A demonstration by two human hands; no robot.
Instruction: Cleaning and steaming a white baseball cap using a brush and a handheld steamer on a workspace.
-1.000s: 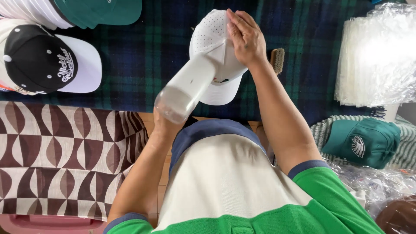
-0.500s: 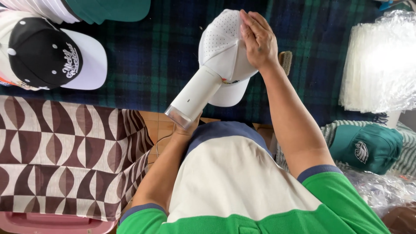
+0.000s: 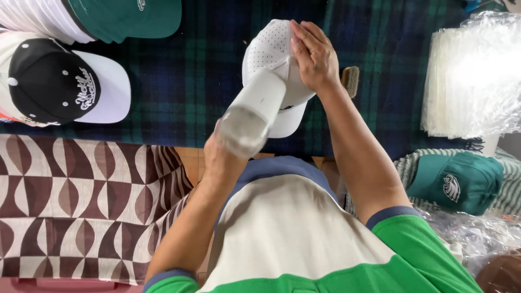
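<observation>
Cap point(image 3: 271, 51) position has altered slightly across the last second: the white perforated cap sits a little higher against the plaid cloth point(image 3: 206, 81) than before, and the white cylinder point(image 3: 252, 111) now points more steeply up into it. The right hand point(image 3: 315, 57) lies flat and closed over the cap's right side, fingers together, pressing the crown. The left hand point(image 3: 225, 160) is wrapped around the cylinder's near end; that end is blurred, so the exact grip cannot be told. Judgement: the cylinder appears to be worked against or inside the cap, with the work in mid-course.

Surface: the table is covered by a dark green and blue plaid cloth at the far side and a brown and cream patterned cloth point(image 3: 81, 206) at the near left. 1 black cap with white brim point(image 3: 65, 87) lies at the left edge; 1 green cap point(image 3: 130, 16) at the far left corner. A stack of clear plastic bags point(image 3: 472, 76) occupies the far right; another green cap point(image 3: 456, 182) rests on striped fabric at the right edge. A small brush point(image 3: 351, 80) lies just beside the right wrist.
</observation>
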